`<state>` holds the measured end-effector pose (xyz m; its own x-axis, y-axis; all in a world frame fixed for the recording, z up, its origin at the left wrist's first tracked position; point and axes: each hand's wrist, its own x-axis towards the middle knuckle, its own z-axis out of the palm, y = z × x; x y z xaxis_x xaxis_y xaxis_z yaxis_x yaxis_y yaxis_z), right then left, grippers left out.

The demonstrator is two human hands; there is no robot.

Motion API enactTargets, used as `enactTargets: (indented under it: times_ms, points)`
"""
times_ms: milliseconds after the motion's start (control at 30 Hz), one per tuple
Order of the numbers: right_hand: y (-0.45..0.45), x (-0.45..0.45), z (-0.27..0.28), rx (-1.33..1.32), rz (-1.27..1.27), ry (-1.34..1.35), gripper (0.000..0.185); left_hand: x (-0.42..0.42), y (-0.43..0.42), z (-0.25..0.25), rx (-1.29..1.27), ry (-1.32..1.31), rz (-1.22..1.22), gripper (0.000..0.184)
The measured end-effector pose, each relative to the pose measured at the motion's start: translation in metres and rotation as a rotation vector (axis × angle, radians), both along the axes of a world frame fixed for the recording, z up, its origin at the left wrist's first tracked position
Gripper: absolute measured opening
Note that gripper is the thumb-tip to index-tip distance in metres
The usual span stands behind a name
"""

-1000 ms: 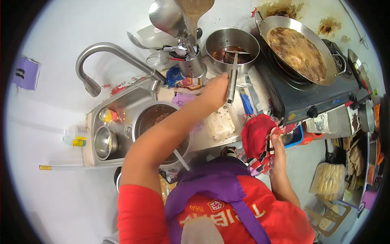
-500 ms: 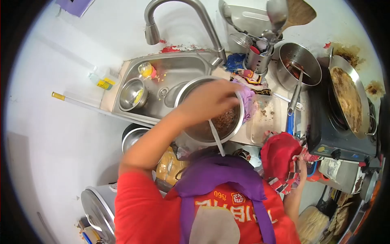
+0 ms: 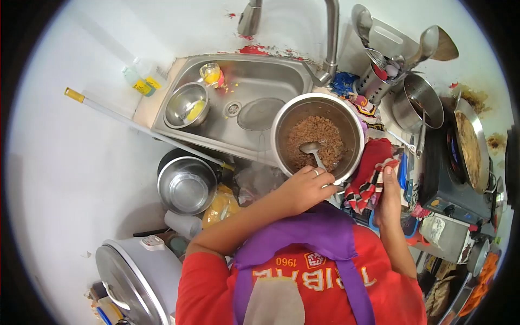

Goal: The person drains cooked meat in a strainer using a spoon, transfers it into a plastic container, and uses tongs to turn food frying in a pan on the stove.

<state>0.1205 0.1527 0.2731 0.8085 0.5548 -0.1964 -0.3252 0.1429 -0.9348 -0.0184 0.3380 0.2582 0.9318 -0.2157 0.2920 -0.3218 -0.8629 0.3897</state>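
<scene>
My left hand (image 3: 310,187) is at the near rim of a steel pot (image 3: 277,132), with its fingers closed on the handle of a metal spoon (image 3: 311,147). The spoon's bowl rests on brown crumbly cooked food (image 3: 325,130), which looks like ground meat, inside the pot. To the right of the pot, my right hand (image 3: 388,197) grips a red cloth (image 3: 374,162) with a striped, patterned edge. The cloth hangs beside the pot's right side; whether it touches the pot I cannot tell.
A sink (image 3: 216,135) holds a steel bowl (image 3: 176,108). On the right, a wide pan (image 3: 470,146) sits on a stove (image 3: 433,179), near a deep pot (image 3: 403,111) and a utensil holder (image 3: 371,84). A faucet (image 3: 331,43) rises behind. At lower left is a large lidded cooker (image 3: 157,271).
My left hand has come down from above the pot to the spoon handle and taken hold of it. My right hand has raised the cloth toward the pot. The view has shifted.
</scene>
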Motion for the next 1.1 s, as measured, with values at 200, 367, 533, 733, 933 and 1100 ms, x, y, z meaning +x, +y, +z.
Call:
enactTargets:
  times_ms: [200, 367, 533, 733, 933, 1100]
  points:
    - [0.032, 0.0, -0.012, -0.062, -0.009, -0.177, 0.032, 0.0, 0.009, 0.008, -0.031, -0.193, 0.095, 0.028]
    - [0.043, -0.01, -0.007, -0.068, -0.18, -0.177, 0.029, 0.01, 0.004, -0.007, -0.051, -0.2, 0.018, 0.035]
    - [0.032, -0.004, -0.005, 0.04, -0.283, 0.037, 0.03, 0.013, 0.007, -0.007, 0.003, -0.158, -0.034, 0.031]
    - [0.043, -0.006, -0.015, -0.026, -0.153, 0.024, 0.035, 0.011, 0.03, 0.015, -0.128, -0.329, 0.089, 0.021]
    - [0.056, -0.019, -0.019, 0.022, -0.091, 0.005, 0.037, -0.011, 0.07, 0.05, -0.591, -0.314, 0.387, 0.017]
    - [0.042, -0.014, -0.026, 0.076, 0.011, 0.12, 0.04, -0.023, 0.088, 0.054, -1.005, -0.477, 0.646, 0.018]
